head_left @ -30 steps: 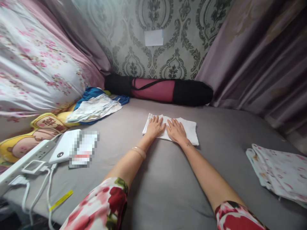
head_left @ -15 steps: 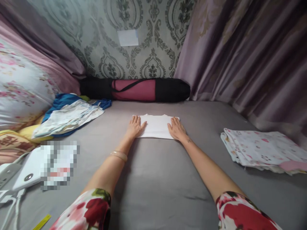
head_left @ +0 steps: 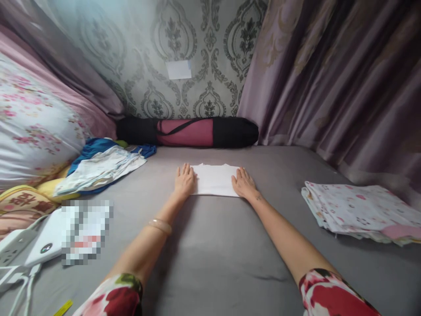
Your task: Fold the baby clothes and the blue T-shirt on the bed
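Two flat open palms, left hand, right hand, pressing folded white cloth, no legible writing

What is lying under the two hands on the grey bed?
A folded white cloth on the grey bed sheet. The left hand and right hand cover its side edges, hiding them.

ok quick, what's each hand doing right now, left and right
Left hand: open, flat on the left end of the white folded cloth.
Right hand: open, flat on its right end.
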The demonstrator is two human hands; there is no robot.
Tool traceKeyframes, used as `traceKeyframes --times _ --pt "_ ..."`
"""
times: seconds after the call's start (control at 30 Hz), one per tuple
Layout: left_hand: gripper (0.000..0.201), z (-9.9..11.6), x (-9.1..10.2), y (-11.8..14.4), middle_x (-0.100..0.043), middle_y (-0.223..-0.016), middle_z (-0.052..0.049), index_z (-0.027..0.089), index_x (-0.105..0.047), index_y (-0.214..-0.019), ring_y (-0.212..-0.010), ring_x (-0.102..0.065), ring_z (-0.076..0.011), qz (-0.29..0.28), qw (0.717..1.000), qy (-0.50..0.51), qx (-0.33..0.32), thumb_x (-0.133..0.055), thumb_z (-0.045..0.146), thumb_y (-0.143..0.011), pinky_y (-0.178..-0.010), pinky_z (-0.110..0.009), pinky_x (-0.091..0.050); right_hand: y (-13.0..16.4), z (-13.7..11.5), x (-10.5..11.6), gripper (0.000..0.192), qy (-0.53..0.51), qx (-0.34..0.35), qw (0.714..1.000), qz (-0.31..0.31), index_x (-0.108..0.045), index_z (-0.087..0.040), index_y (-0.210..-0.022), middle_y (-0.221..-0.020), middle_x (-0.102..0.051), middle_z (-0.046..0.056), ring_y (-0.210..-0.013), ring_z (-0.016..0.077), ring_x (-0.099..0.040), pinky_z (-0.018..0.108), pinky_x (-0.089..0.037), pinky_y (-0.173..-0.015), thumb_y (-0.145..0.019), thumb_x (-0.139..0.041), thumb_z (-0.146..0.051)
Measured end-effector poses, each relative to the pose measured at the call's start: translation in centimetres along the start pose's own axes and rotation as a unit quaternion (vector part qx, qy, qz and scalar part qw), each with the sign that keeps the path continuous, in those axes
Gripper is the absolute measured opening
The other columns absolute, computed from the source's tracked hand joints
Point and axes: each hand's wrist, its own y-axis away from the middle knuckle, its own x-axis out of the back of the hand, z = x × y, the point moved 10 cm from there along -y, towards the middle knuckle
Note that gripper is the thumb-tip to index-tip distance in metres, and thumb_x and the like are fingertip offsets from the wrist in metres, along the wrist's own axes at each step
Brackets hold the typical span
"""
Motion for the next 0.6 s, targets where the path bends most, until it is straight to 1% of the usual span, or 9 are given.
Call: traceKeyframes --times 0.07,0.13,0.2,0.27,0.33,0.43,0.53,0.6 --pt "0.053 2.2 0.1 0.5 -0.036 -0.152 -0.018 0.008 -0.046 -0.138 -0.144 -0.026 -0.0277 -0.009 1.0 0.016 -0.016 -0.025 0.038 -0.099 -0.117 -0.046 -0.02 0.4 -1.5 0.9 0.057 0.015 0.007 0.999 0.031 -0.036 -0.002 -0.146 -0.156 -0.026 0.021 -0.144 0.0308 -0.021 0.048 -0.014 -0.116 -0.098 -0.031 -0.033" --pt "0.055 4.2 -0.4 0.8 -0.036 -0.153 -0.017 0.01 -0.045 -0.14 -0.144 -0.027 -0.0278 -0.028 0.998 0.034 -0.036 -0.025 0.042 -0.099 -0.117 -0.046 -0.021 1.0 -4.3 1.5 0.055 0.011 0.061 0.997 0.053 -0.036 -0.007 -0.147 -0.157 -0.024 0.018 -0.146 0.0293 -0.018 0.047 -0.011 -0.117 -0.098 -0.032 -0.031" --pt "0.057 5.5 -1.0 1.0 -0.034 -0.154 -0.016 0.011 -0.042 -0.143 -0.145 -0.025 -0.0287 -0.04 0.997 0.047 -0.046 -0.024 0.043 -0.099 -0.117 -0.047 -0.021 1.5 -7.3 1.3 0.054 -0.011 0.126 0.991 0.045 -0.036 -0.013 -0.148 -0.158 -0.024 0.014 -0.146 0.0265 -0.018 0.045 -0.011 -0.117 -0.098 -0.031 -0.032" --pt "0.057 5.9 -1.7 1.0 -0.033 -0.154 -0.014 0.013 -0.038 -0.145 -0.145 -0.024 -0.0294 -0.047 0.997 0.056 -0.038 -0.023 0.042 -0.099 -0.117 -0.05 -0.02 1.8 -9.0 0.5 0.052 -0.034 0.155 0.987 0.019 -0.037 -0.017 -0.148 -0.158 -0.026 0.011 -0.146 0.0247 -0.02 0.044 -0.013 -0.117 -0.099 -0.029 -0.032" --pt "0.056 5.7 -2.3 0.9 -0.033 -0.155 -0.013 0.015 -0.036 -0.147 -0.145 -0.023 -0.0295 -0.051 0.996 0.06 -0.03 -0.024 0.042 -0.099 -0.116 -0.051 -0.02 1.8 -9.7 -0.3 0.052 -0.046 0.157 0.986 -0.006 -0.037 -0.018 -0.148 -0.157 -0.028 0.01 -0.145 0.024 -0.023 0.044 -0.013 -0.117 -0.099 -0.027 -0.031" --pt "0.056 5.5 -2.7 0.9 -0.033 -0.155 -0.013 0.016 -0.036 -0.147 -0.145 -0.023 -0.0294 -0.049 0.997 0.06 -0.026 -0.025 0.042 -0.099 -0.116 -0.052 -0.019 1.6 -9.6 -0.9 0.052 -0.05 0.154 0.987 -0.018 -0.036 -0.018 -0.149 -0.157 -0.028 0.01 -0.145 0.0242 -0.023 0.045 -0.013 -0.117 -0.099 -0.027 -0.03" --pt "0.055 5.5 -2.6 0.8 -0.033 -0.154 -0.014 0.015 -0.036 -0.146 -0.145 -0.024 -0.03 -0.053 0.997 0.06 -0.023 -0.024 0.041 -0.099 -0.116 -0.053 -0.02 1.4 -9.4 -1.0 0.052 -0.051 0.154 0.987 -0.022 -0.035 -0.017 -0.149 -0.157 -0.028 0.01 -0.145 0.0247 -0.022 0.045 -0.013 -0.116 -0.099 -0.027 -0.031" --pt "0.054 5.7 -2.2 0.6 -0.035 -0.153 -0.015 0.015 -0.039 -0.144 -0.143 -0.027 -0.0312 -0.057 0.996 0.059 -0.029 -0.026 0.04 -0.098 -0.113 -0.054 -0.023 1.3 -9.4 -0.9 0.052 -0.046 0.153 0.987 -0.032 -0.035 -0.017 -0.149 -0.157 -0.028 0.01 -0.144 0.0253 -0.023 0.045 -0.014 -0.116 -0.099 -0.027 -0.031"
